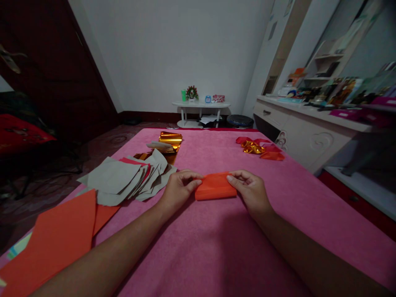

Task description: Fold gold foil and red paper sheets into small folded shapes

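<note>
A folded orange paper [215,186] lies on the pink cloth [216,247] in the middle of the surface. My left hand [177,189] pinches its left edge with curled fingers. My right hand [250,190] grips its right edge, thumb on top. Both hands rest on the cloth on either side of the paper.
A fan of grey paper sheets [123,179] lies to the left, with large orange sheets [58,237] at the near left. Gold foil [170,140] sits behind them. Finished red and gold folded pieces [258,148] lie at the far right. A white cabinet [309,132] stands on the right.
</note>
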Action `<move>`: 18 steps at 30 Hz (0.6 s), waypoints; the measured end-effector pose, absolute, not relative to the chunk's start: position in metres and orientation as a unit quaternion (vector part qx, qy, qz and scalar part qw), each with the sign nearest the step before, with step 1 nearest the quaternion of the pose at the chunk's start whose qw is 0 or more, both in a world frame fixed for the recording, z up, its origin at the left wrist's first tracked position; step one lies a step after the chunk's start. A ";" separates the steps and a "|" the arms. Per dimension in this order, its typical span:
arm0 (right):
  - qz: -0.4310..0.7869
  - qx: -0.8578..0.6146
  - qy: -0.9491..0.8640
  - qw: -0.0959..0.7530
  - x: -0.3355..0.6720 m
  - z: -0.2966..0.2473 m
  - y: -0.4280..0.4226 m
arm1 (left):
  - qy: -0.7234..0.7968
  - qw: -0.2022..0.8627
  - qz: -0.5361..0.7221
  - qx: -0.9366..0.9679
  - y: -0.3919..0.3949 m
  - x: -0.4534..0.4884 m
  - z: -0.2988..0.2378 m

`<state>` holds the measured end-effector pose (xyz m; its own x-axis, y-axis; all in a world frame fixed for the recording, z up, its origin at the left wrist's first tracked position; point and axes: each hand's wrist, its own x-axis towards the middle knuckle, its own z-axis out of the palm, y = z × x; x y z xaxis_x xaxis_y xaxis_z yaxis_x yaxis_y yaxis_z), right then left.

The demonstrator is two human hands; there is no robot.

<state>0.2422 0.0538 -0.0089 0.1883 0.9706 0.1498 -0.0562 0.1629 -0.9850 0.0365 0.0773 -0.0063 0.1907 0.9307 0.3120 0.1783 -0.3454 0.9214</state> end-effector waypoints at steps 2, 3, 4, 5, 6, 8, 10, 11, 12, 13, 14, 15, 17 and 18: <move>0.425 -0.488 -0.467 0.603 0.243 -0.010 0.054 | 0.419 0.403 0.485 0.654 0.076 0.037 -0.004; 0.421 -0.488 -0.465 0.607 0.243 -0.010 0.054 | 0.419 0.410 0.486 0.648 0.075 0.038 -0.003; 0.416 -0.487 -0.464 0.612 0.243 -0.011 0.055 | 0.420 0.416 0.486 0.643 0.074 0.038 -0.003; 0.410 -0.486 -0.463 0.617 0.243 -0.011 0.055 | 0.421 0.422 0.485 0.639 0.074 0.038 -0.002; 0.404 -0.485 -0.463 0.622 0.243 -0.010 0.055 | 0.423 0.426 0.484 0.636 0.073 0.038 -0.002; 0.392 -0.487 -0.462 0.629 0.243 -0.010 0.054 | 0.425 0.431 0.482 0.634 0.073 0.038 -0.002; 0.380 -0.495 -0.460 0.632 0.243 -0.008 0.054 | 0.427 0.430 0.483 0.632 0.073 0.038 -0.003; 0.376 -0.498 -0.459 0.633 0.243 -0.008 0.053 | 0.429 0.430 0.483 0.630 0.073 0.038 -0.003; 0.372 -0.500 -0.458 0.634 0.242 -0.008 0.053 | 0.430 0.430 0.483 0.629 0.073 0.038 -0.003; 0.368 -0.502 -0.458 0.635 0.242 -0.008 0.053 | 0.431 0.431 0.483 0.628 0.073 0.039 -0.003; 0.362 -0.503 -0.459 0.636 0.242 -0.008 0.053 | 0.433 0.432 0.482 0.627 0.073 0.039 -0.004; 0.356 -0.504 -0.460 0.638 0.242 -0.008 0.053 | 0.434 0.434 0.481 0.626 0.073 0.039 -0.004; 0.349 -0.507 -0.461 0.639 0.242 -0.009 0.054 | 0.438 0.441 0.478 0.621 0.073 0.040 -0.005; 0.347 -0.508 -0.460 0.640 0.242 -0.009 0.054 | 0.440 0.445 0.477 0.618 0.073 0.040 -0.005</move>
<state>0.2423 0.0539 -0.0089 0.3352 0.9118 0.2372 0.0232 0.2437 -0.9696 0.0398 0.0731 -0.0054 0.1584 0.9673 0.1981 0.1193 -0.2179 0.9686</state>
